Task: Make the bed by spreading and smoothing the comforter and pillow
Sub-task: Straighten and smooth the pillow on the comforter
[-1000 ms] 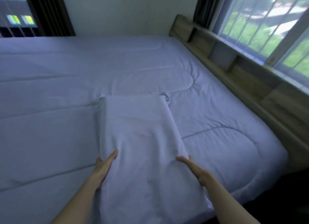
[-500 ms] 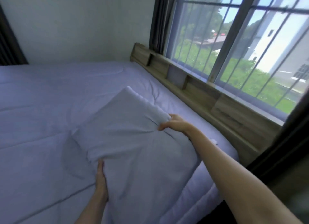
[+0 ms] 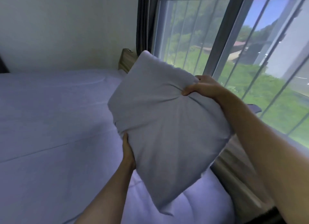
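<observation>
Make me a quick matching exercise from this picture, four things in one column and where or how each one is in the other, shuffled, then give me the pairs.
Things
1. pillow
2. left hand
3. right hand
4. comforter

States
A. spread flat over the bed
B. pinching a bunch of fabric at the upper right edge
C. held up in the air, tilted
D. gripping the lower left edge from beneath

Pairs: 1-C, 2-D, 3-B, 4-A
</observation>
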Action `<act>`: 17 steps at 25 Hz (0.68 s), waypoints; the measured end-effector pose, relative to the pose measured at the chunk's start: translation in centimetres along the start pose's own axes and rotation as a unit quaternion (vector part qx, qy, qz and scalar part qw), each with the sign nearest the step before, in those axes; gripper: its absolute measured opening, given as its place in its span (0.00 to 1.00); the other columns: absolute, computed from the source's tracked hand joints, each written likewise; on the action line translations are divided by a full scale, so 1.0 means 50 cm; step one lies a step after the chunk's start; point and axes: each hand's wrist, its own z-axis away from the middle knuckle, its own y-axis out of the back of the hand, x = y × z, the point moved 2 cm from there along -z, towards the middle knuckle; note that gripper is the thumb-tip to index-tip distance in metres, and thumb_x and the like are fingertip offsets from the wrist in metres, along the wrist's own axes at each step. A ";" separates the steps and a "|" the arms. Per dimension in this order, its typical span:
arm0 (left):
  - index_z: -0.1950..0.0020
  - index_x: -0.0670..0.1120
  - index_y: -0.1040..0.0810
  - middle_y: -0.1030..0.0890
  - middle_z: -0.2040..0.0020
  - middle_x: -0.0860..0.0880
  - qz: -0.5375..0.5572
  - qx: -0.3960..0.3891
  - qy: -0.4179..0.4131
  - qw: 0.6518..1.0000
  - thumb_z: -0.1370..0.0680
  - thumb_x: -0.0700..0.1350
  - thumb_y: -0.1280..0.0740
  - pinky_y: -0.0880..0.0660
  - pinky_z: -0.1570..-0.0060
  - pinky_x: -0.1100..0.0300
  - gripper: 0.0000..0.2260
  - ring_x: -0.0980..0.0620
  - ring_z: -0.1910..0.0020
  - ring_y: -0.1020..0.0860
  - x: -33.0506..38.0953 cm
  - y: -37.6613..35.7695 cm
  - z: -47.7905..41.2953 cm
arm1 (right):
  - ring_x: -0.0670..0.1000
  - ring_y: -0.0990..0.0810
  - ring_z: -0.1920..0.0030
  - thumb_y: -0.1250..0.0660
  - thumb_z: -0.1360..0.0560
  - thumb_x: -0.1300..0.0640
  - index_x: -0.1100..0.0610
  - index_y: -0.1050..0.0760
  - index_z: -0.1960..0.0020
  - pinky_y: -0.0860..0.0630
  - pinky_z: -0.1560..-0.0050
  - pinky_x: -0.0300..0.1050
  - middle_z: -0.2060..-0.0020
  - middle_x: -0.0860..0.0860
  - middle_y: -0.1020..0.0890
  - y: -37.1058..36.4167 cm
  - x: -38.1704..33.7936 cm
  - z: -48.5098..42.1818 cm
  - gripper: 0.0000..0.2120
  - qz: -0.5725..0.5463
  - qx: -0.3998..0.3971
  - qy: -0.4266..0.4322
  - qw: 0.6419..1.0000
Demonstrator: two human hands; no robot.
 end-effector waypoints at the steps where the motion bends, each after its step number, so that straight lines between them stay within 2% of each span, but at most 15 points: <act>1: 0.32 0.44 0.28 0.23 0.38 0.44 -0.008 0.009 -0.005 1.000 0.21 0.62 0.46 0.27 0.42 0.49 0.27 0.45 0.46 0.24 -0.021 -0.047 -0.045 | 0.49 0.24 0.59 0.23 0.44 0.49 0.58 0.18 0.49 0.28 0.61 0.41 0.50 0.56 0.18 0.028 0.031 -0.047 0.25 0.001 0.002 0.007 1.000; 3: 0.32 0.44 0.26 0.23 0.36 0.44 -0.031 0.027 -0.016 0.999 0.22 0.61 0.45 0.29 0.36 0.45 0.27 0.43 0.41 0.24 -0.061 -0.115 -0.126 | 0.50 0.24 0.55 0.21 0.40 0.52 0.57 0.18 0.46 0.29 0.57 0.42 0.49 0.56 0.17 0.065 0.089 -0.125 0.24 -0.001 0.009 0.014 1.000; 5: 0.33 0.44 0.26 0.22 0.36 0.43 -0.037 0.045 -0.019 0.998 0.22 0.59 0.43 0.30 0.34 0.44 0.25 0.42 0.39 0.24 -0.109 -0.158 -0.210 | 0.49 0.24 0.55 0.22 0.36 0.54 0.56 0.19 0.44 0.29 0.60 0.41 0.51 0.53 0.18 0.079 0.155 -0.198 0.21 -0.008 0.005 0.023 1.000; 8: 0.33 0.42 0.27 0.23 0.39 0.44 -0.048 0.065 -0.027 0.996 0.19 0.56 0.46 0.30 0.36 0.50 0.23 0.45 0.41 0.25 -0.165 -0.190 -0.311 | 0.49 0.24 0.55 0.22 0.36 0.55 0.54 0.20 0.44 0.30 0.64 0.38 0.52 0.51 0.19 0.066 0.250 -0.282 0.21 -0.016 0.009 0.033 0.999; 10: 0.34 0.44 0.27 0.23 0.41 0.45 -0.087 0.070 0.017 0.994 0.20 0.57 0.47 0.31 0.39 0.53 0.22 0.46 0.41 0.26 -0.221 -0.196 -0.383 | 0.51 0.24 0.52 0.22 0.37 0.52 0.53 0.22 0.41 0.30 0.59 0.42 0.49 0.52 0.20 0.037 0.325 -0.341 0.25 0.018 -0.004 0.022 1.000; 12: 0.35 0.47 0.27 0.24 0.37 0.47 -0.154 0.044 0.092 0.983 0.22 0.59 0.43 0.32 0.33 0.51 0.22 0.47 0.36 0.27 -0.293 -0.181 -0.415 | 0.55 0.24 0.45 0.25 0.42 0.43 0.51 0.27 0.34 0.28 0.49 0.46 0.41 0.53 0.21 -0.012 0.431 -0.387 0.37 0.084 -0.031 -0.016 0.996; 14: 0.30 0.45 0.31 0.25 0.34 0.47 -0.263 -0.015 0.090 0.961 0.21 0.52 0.39 0.31 0.32 0.51 0.21 0.48 0.35 0.26 -0.355 -0.134 -0.431 | 0.60 0.24 0.39 0.31 0.47 0.35 0.44 0.36 0.29 0.27 0.41 0.53 0.34 0.55 0.24 -0.063 0.523 -0.406 0.47 0.174 -0.053 -0.046 0.982; 15: 0.30 0.42 0.31 0.23 0.36 0.46 -0.324 -0.052 0.067 0.942 0.20 0.48 0.39 0.29 0.35 0.57 0.20 0.49 0.37 0.25 -0.354 -0.108 -0.425 | 0.62 0.24 0.39 0.32 0.47 0.33 0.41 0.39 0.29 0.26 0.40 0.56 0.34 0.56 0.24 -0.084 0.549 -0.415 0.48 0.211 -0.046 -0.056 0.975; 16: 0.32 0.38 0.28 0.21 0.41 0.46 -0.393 -0.074 0.027 0.916 0.19 0.44 0.39 0.28 0.41 0.64 0.17 0.50 0.41 0.24 -0.330 -0.088 -0.418 | 0.63 0.24 0.39 0.33 0.47 0.32 0.39 0.41 0.30 0.26 0.41 0.58 0.35 0.57 0.24 -0.094 0.563 -0.433 0.47 0.240 -0.035 -0.051 0.969; 17: 0.36 0.36 0.25 0.20 0.44 0.44 -0.480 -0.056 -0.020 0.875 0.19 0.42 0.38 0.27 0.45 0.67 0.15 0.50 0.43 0.23 -0.295 -0.060 -0.412 | 0.64 0.23 0.40 0.34 0.48 0.30 0.38 0.43 0.32 0.26 0.41 0.61 0.36 0.59 0.24 -0.100 0.569 -0.456 0.46 0.261 -0.030 -0.034 0.964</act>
